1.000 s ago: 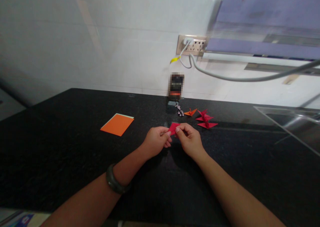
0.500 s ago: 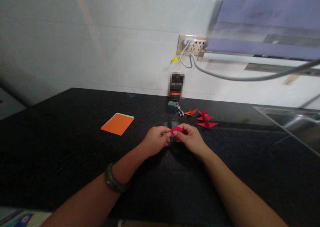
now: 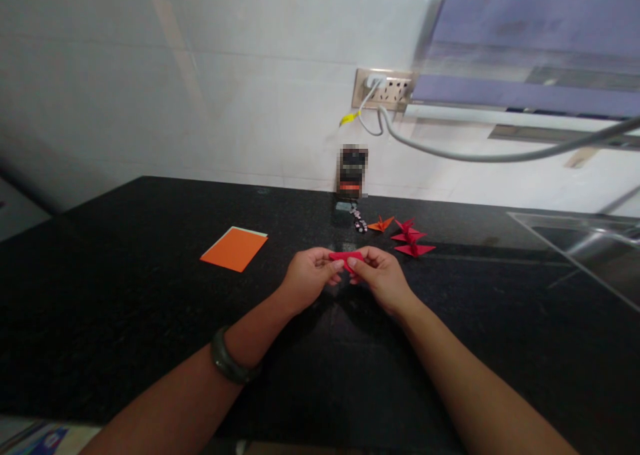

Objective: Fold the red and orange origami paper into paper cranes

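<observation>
Between both hands is a small folded piece of red paper (image 3: 346,257), held over the middle of the black counter. My left hand (image 3: 310,278) pinches its left side with thumb and fingers. On the right side my right hand (image 3: 383,276) grips it the same way, thumb lying on the front. The fingertips behind the paper are partly hidden. Beyond my right hand lie several folded paper cranes: red ones (image 3: 414,249) and an orange one (image 3: 381,224). Left of my hands rests a stack of square orange paper (image 3: 235,249) with a pale sheet showing under its edge.
A phone-like object (image 3: 352,171), blurred out, leans on the wall with a beaded strap (image 3: 359,223) before it. A metal sink (image 3: 595,241) is set into the black counter (image 3: 125,295) at right. A grey cable (image 3: 475,156) hangs near the wall socket (image 3: 384,89).
My left thumb has moved onto the front of the red paper beside my right thumb. The paper now sits more level between the hands. The cranes and paper stack stay put.
</observation>
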A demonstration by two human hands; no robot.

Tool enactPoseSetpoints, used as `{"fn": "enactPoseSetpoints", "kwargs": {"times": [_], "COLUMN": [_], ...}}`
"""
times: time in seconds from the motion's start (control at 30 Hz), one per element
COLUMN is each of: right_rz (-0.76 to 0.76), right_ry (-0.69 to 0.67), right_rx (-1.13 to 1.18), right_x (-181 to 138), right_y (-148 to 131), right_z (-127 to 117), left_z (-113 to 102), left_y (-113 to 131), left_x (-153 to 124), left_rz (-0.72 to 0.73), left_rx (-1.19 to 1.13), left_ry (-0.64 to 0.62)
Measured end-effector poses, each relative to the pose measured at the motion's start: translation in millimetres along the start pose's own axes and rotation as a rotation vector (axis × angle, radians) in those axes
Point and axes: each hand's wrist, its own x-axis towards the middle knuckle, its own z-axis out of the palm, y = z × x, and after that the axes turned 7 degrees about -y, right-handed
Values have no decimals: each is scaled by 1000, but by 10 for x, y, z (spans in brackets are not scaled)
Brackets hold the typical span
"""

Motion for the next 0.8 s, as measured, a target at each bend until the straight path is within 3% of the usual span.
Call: {"fn": "enactPoseSetpoints", "kwargs": {"times": [0.8], "right_rz": [1], "right_ry": [-52], "right_rx": [11], "right_x": [-10], "right_y": [-10], "right_z": [-1], "left_z": [-8], "left_y": [35], "left_x": [-9], "left_rz": [47], "left_rx": [-3], "left_ry": [36]}}
